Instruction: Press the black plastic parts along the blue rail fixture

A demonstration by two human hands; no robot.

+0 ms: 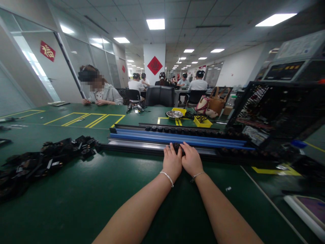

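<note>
My left hand (172,162) and my right hand (192,158) meet side by side at the near long rail (142,145), which has a shiny metal channel and black edges. Between my fingertips is a small black part (176,146), seated on the rail and partly covered by my fingers. Both hands are closed around it, thumbs close together. Just behind runs a blue rail (152,135), parallel to the near one. Several black parts (231,151) sit in a row along the near rail's right end.
Loose black parts (63,150) lie heaped at left. An open computer case (274,115) stands at right. Farther back are a metal bowl (174,115) and a yellow bin (202,122). Across the green table (101,189) sits a person (101,91); a phone-like device (307,210) lies near right.
</note>
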